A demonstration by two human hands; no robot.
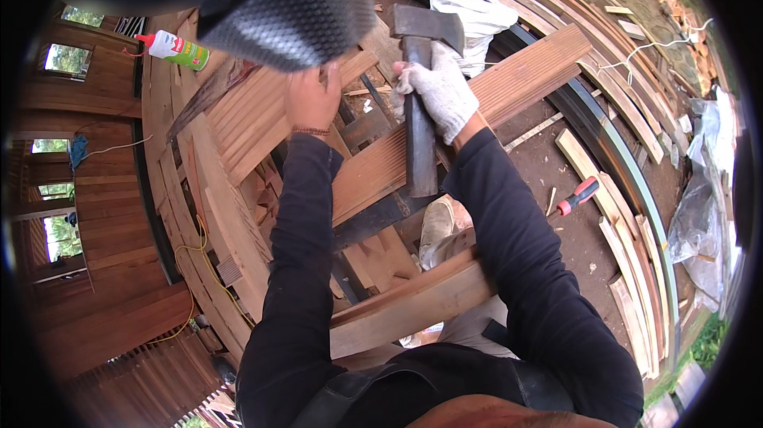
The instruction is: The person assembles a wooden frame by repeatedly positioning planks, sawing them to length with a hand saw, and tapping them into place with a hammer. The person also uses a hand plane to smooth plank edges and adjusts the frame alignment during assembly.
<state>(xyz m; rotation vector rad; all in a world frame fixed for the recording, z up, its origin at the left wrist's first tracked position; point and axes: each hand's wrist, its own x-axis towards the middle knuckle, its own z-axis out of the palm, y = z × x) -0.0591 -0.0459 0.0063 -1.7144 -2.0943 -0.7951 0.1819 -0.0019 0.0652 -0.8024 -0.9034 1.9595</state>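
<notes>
Timber fills my view from above: a curved wall of reddish-brown wooden slats (214,189) arcs down the left, and a long ribbed reddish plank (509,86) slants from upper right toward the centre, resting across rough wooden beams. Beyond it I see brown bare earth (580,229) strewn with pale thin wood strips (628,269), all ringed by a dark curved metal rail (612,150). Both my forearms wear black sleeves. My right hand (441,90), in a white knitted work glove, is wrapped tightly around the dark handle of a grey steel hatchet (417,70), just below its head, which points up over the plank's near end. My bare left hand (312,98) presses against the slatted wood just beside it; its fingers are hidden, so I cannot tell whether it grips. A white glue bottle with a red nozzle (173,48) lies at upper left, and a small red-handled screwdriver (578,195) lies on the earth to the right.
</notes>
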